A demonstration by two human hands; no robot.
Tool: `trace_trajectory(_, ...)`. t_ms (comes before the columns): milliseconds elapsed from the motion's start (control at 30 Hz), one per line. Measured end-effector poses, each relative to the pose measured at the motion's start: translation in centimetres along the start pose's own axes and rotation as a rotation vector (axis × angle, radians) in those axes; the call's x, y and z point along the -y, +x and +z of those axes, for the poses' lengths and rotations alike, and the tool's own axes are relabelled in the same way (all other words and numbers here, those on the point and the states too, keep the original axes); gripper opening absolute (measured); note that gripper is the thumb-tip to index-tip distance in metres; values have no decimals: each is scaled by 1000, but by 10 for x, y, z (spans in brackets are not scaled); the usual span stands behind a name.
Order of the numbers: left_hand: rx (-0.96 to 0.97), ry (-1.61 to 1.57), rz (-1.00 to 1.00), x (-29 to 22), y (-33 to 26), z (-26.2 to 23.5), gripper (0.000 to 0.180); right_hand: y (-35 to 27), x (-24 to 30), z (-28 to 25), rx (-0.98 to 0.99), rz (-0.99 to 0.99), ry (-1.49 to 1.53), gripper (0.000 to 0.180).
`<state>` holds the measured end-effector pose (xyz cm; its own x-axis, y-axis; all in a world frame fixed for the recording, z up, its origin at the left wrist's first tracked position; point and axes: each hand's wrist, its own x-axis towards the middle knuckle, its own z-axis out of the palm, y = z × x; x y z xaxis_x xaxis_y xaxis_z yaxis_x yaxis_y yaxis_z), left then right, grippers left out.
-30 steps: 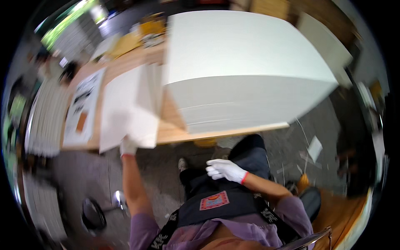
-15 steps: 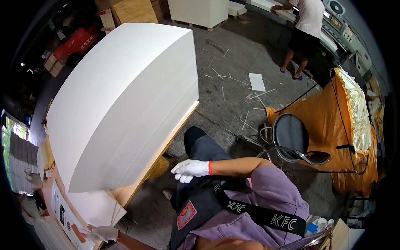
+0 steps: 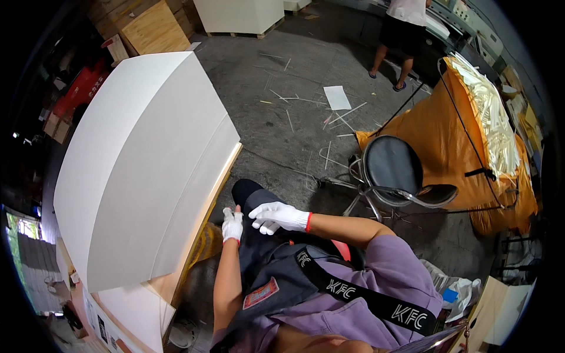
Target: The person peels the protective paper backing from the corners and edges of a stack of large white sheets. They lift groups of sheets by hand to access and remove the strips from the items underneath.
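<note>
My left hand (image 3: 232, 226), in a white knit glove with a red cuff and what looks like a bare fingertip, is raised beside the tall stack of white paper (image 3: 170, 141). It looks empty, its fingers loosely parted. Just to its right, over my dark trouser leg, is my right hand (image 3: 280, 217), also in a white glove. Its fingers are slightly bent and apart, with nothing in them. The two hands do not touch. The stack rests on a wooden board (image 3: 203, 226), its near side sheer and grey in shadow.
White sheets (image 3: 138, 309) lie by the stack's near corner. A black swivel chair (image 3: 393, 165) stands at right, before a big orange sack (image 3: 432, 120) of paper strips. Offcuts and a white sheet (image 3: 336, 97) litter the floor. A person (image 3: 406, 29) stands by a machine.
My left hand has left the sheets at lower left and come up beside my right hand. My right hand has shifted slightly right and up. The view has turned a little.
</note>
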<state>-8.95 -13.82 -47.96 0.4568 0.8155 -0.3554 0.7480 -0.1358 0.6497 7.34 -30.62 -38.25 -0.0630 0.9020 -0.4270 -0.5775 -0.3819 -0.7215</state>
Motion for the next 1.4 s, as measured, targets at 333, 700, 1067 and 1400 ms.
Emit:
trace_trajectory(333, -20, -50, 211, 21, 4, 28, 49, -21, -25, -13, -74, -63, 49, 36)
trace_trajectory(700, 10, -152, -249, 48, 33, 44, 48, -15, -12, -4, -65, -45, -20, 33)
trace_trajectory(1067, 708, 449, 680, -39, -113, -31, 14, -2, 11, -26, -43, -131, 24, 33)
trace_trajectory(1400, 145, 155, 1402, -248, -161, -236, 20, 29, 299, 8, -236, -864, -215, 31)
